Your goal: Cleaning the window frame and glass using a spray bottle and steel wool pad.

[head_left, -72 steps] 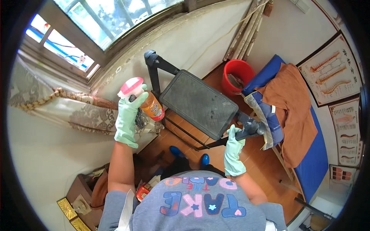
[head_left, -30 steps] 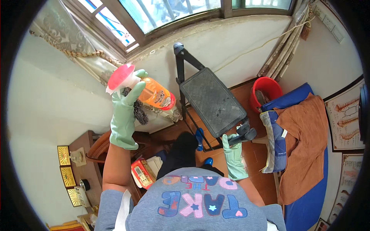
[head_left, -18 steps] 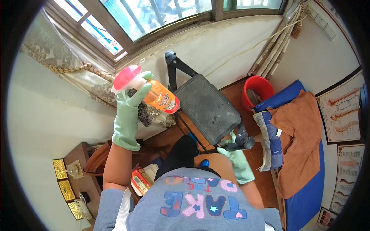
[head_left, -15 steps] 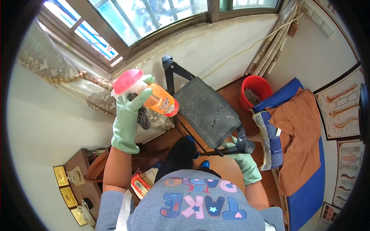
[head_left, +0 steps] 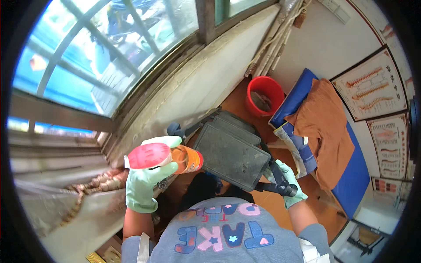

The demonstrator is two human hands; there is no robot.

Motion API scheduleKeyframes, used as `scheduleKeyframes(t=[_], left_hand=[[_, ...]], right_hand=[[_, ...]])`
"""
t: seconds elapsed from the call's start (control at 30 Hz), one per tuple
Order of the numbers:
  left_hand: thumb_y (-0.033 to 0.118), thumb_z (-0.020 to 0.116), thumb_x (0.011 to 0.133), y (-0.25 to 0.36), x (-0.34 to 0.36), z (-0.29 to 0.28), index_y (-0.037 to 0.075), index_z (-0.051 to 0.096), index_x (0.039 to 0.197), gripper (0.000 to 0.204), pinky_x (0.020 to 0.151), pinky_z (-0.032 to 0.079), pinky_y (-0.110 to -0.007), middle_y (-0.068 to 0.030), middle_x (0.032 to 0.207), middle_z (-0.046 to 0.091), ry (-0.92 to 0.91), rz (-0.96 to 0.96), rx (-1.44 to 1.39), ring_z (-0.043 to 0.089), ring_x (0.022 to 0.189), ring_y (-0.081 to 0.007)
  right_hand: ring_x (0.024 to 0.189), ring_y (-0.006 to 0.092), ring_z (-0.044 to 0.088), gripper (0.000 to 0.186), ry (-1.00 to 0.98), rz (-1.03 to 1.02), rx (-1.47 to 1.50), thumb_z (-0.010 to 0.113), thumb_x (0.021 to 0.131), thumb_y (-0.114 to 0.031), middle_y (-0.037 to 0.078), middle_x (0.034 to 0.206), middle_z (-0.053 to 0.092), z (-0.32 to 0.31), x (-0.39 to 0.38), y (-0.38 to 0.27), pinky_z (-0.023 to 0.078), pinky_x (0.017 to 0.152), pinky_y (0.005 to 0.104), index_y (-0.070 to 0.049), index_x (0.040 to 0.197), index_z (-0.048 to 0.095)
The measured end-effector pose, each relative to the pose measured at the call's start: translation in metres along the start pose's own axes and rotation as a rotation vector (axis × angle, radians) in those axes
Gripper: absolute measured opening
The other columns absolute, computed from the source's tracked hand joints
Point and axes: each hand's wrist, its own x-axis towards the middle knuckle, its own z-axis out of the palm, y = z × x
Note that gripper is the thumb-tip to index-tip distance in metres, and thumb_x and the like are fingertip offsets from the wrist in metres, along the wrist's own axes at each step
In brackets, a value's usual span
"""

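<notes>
My left hand (head_left: 142,188), in a pale green rubber glove, is closed around the neck of a spray bottle (head_left: 189,160) with a pinkish-red head and orange body. The bottle lies tilted, its base pointing right. Under the glove shows a bit of dark, curly scouring wool (head_left: 163,184); how it is held is hidden. A black folding step stool (head_left: 230,153) stands between the hands, its flat tread facing up. Gloved the same way, my right hand (head_left: 293,186) wraps around the stool's frame at its near right corner.
A red bucket (head_left: 265,96) with a greyish cloth inside stands by the wall. To the right is a blue padded bed (head_left: 348,171) bearing a brown cloth (head_left: 324,131) and a blue-and-grey bag (head_left: 294,147). A barred window (head_left: 109,52) and tied curtain (head_left: 96,186) are at left.
The view has swung toward the window. The stool has turned and a second tread now shows. My right hand has come up around its corner; my left still grips the spray bottle.
</notes>
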Motion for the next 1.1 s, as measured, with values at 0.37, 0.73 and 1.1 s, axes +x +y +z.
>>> scheduleKeyframes(t=[0.37, 0.73, 1.1], left_hand=[[0.025, 0.084, 0.074, 0.011, 0.029, -0.022, -0.002, 0.069, 0.125, 0.060, 0.102, 0.051, -0.037, -0.0114, 0.124, 0.071, -0.106, -0.219, -0.010, 0.066, 0.114, -0.0227], [0.014, 0.079, 0.080, 0.016, 0.018, -0.018, -0.002, 0.069, 0.127, 0.050, 0.100, 0.051, -0.035, -0.0094, 0.122, 0.071, 0.012, -0.163, 0.056, 0.066, 0.111, -0.0197], [0.012, 0.077, 0.084, 0.024, 0.012, 0.006, 0.000, 0.068, 0.122, 0.041, 0.097, 0.052, -0.035, -0.0098, 0.118, 0.069, 0.093, -0.144, -0.003, 0.065, 0.108, -0.0198]], right_hand=[[0.109, 0.0214, 0.068, 0.022, 0.078, -0.079, -0.019, 0.051, 0.101, -0.018, 0.011, 0.114, 0.072, 0.018, 0.007, -0.003, 0.050, 0.104, 0.0377, -0.005, 0.107, 0.067], [0.118, 0.0198, 0.061, 0.036, 0.217, 0.027, -0.344, 0.055, 0.102, -0.033, 0.007, 0.121, 0.069, 0.070, -0.020, -0.025, 0.041, 0.112, 0.0358, -0.005, 0.122, 0.069], [0.113, 0.0199, 0.063, 0.034, 0.151, -0.100, -0.169, 0.055, 0.099, -0.028, 0.006, 0.115, 0.069, 0.040, -0.009, -0.008, 0.045, 0.103, 0.0344, -0.003, 0.118, 0.068]])
